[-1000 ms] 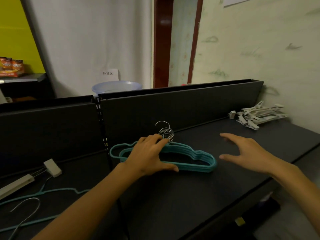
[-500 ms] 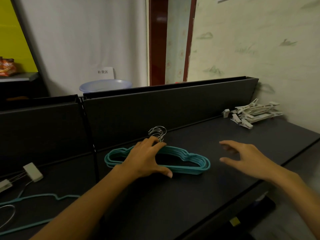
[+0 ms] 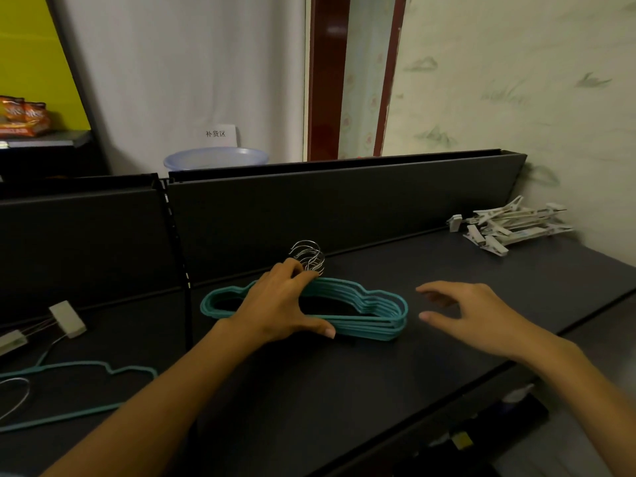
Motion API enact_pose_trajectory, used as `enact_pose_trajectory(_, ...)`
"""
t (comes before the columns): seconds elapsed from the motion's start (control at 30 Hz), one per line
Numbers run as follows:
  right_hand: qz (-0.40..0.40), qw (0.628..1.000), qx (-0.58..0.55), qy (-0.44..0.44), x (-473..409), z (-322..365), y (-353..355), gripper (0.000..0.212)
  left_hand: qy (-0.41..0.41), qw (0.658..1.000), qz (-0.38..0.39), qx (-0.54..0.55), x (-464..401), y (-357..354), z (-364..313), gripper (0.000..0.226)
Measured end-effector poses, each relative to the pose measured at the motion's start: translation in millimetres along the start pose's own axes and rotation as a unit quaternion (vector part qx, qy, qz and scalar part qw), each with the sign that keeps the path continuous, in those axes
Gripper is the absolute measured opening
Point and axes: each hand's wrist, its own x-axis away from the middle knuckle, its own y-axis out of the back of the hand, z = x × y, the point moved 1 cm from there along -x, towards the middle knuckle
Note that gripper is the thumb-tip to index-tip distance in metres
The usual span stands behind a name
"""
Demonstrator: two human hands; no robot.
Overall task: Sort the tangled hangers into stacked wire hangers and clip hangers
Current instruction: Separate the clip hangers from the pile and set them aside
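Note:
A stack of several teal wire hangers [image 3: 375, 316] lies on the dark shelf [image 3: 344, 390], their metal hooks [image 3: 308, 258] bunched at the back. My left hand [image 3: 282, 308] rests on the stack's middle, with the fingers reaching to the hooks and the thumb on the front bar. Just right of the stack, my right hand [image 3: 471, 315] hovers with its fingers spread and holds nothing. A pile of white clip hangers [image 3: 509, 227] lies at the back right. One loose teal hanger [image 3: 82, 368] and a white clip hanger [image 3: 67, 320] lie at the left.
A dark upright back panel [image 3: 344, 208] runs behind the shelf, split by a slotted post [image 3: 175, 235]. Behind the panel stands a blue basin [image 3: 216, 158]. The shelf's front edge drops off at the lower right. A patterned wall closes the right side.
The top hanger that stuck out to the left now lies in line with the stack under my left hand. My right hand has sunk slightly, still beside the stack.

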Motion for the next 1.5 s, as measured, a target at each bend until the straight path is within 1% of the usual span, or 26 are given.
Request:
enact_pose_trajectory(0.13, -0.009, 1.0, 0.013, 0.02, 3, 6, 0, 0.047, 0.008, 0.999, 0.018, -0.027, 1, -3, 0, 0.105)
enact_pose_trajectory(0.23, -0.053, 0.997, 0.009, 0.056, 1, 18, 1, 0.047, 0.01, 0.999, 0.024, -0.04, 3, -4, 1, 0.107)
enact_pose_trajectory(0.3, -0.09, 0.992, 0.022, 0.088, -2, 34, -1, 0.048, 0.015, 0.999, 0.003, -0.042, 10, -1, 1, 0.106)
enact_pose_trajectory(0.4, -0.127, 0.981, 0.075, 0.13, -5, 71, -11, 0.05, 0.031, 0.998, -0.042, -0.047, 35, 7, 10, 0.092)
enact_pose_trajectory(0.47, -0.136, 0.972, 0.102, 0.159, -8, 103, -25, 0.053, 0.042, 0.996, -0.056, -0.054, 62, 15, 27, 0.083)
enact_pose_trajectory(0.57, -0.118, 0.965, 0.133, 0.194, -18, 155, -52, 0.061, 0.082, 0.992, -0.06, -0.078, 113, 32, 63, 0.078)
enact_pose_trajectory(0.7, -0.101, 0.953, 0.159, 0.237, -25, 230, -95, 0.066, 0.158, 0.979, -0.061, -0.112, 193, 61, 120, 0.081)
enact_pose_trajectory(0.77, -0.095, 0.949, 0.164, 0.252, -23, 271, -117, 0.069, 0.184, 0.972, -0.072, -0.126, 236, 76, 148, 0.076)
enact_pose_trajectory(0.83, -0.088, 0.946, 0.17, 0.263, -19, 314, -139, 0.07, 0.204, 0.968, -0.075, -0.128, 278, 90, 174, 0.069)
enact_pose_trajectory(1.0, -0.082, 0.943, 0.174, 0.272, 4, 422, -196, 0.069, 0.235, 0.959, -0.085, -0.133, 385, 124, 237, 0.064)
enact_pose_trajectory(1.13, -0.054, 0.942, 0.179, 0.28, 23, 497, -241, 0.067, 0.271, 0.95, -0.081, -0.133, 464, 146, 285, 0.064)
enact_pose_trajectory(1.27, -0.02, 0.942, 0.182, 0.283, 36, 545, -268, 0.063, 0.297, 0.946, -0.058, -0.113, 521, 164, 319, 0.063)
enact_pose_trajectory(1.37, 0.001, 0.942, 0.197, 0.273, 34, 566, -272, 0.06, 0.292, 0.951, -0.06, -0.082, 549, 168, 336, 0.063)
enact_pose_trajectory(1.43, 0.003, 0.946, 0.204, 0.252, 23, 570, -269, 0.058, 0.286, 0.955, -0.045, -0.06, 559, 163, 340, 0.067)
enact_pose_trajectory(1.5, 0.0, 0.954, 0.204, 0.221, 13, 568, -265, 0.057, 0.271, 0.96, -0.038, -0.054, 565, 155, 339, 0.077)
